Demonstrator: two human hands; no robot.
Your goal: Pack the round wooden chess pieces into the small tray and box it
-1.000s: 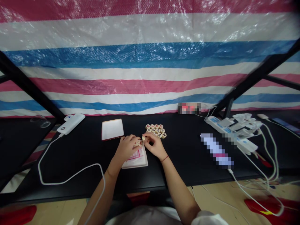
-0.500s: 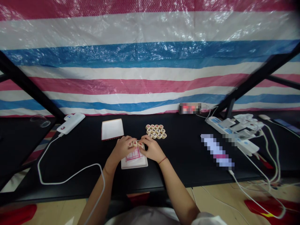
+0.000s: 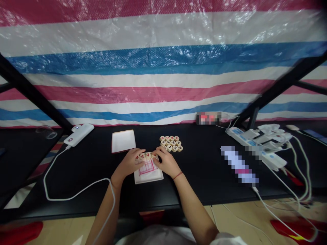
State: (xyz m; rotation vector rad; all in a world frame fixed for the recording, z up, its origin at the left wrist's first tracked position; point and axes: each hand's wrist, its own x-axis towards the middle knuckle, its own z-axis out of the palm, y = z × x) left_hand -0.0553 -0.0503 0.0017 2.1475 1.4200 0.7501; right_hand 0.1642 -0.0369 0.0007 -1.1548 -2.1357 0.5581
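Observation:
My left hand (image 3: 130, 164) is curled about the left end of a row of Chinese chess pieces (image 3: 148, 156), round and cream with red characters. Around the right end, the fingers of my right hand (image 3: 166, 161) press against the last piece. The row sits at the far edge of a shallow white box (image 3: 149, 177), where a sheet with pink printed lines (image 3: 146, 168) lies. Fingers partly cover both end pieces. Just beyond my right hand, more Chinese chess pieces (image 3: 171, 143) stand in neat rows, red characters at the back and black ones in front.
A white-lined box lid (image 3: 124, 141) lies at the back left, near a white power bank (image 3: 80, 134) whose cable (image 3: 76, 198) crosses my left forearm. On the right are a blurred-out phone (image 3: 239, 165) and a loaded power strip (image 3: 258, 148). Striped sheeting (image 3: 153, 95) hangs behind the black table (image 3: 199, 183).
My left hand has drawn slightly left from the row, so more of its left pieces show. The right hand stays at the right end. The whole view has shifted a little.

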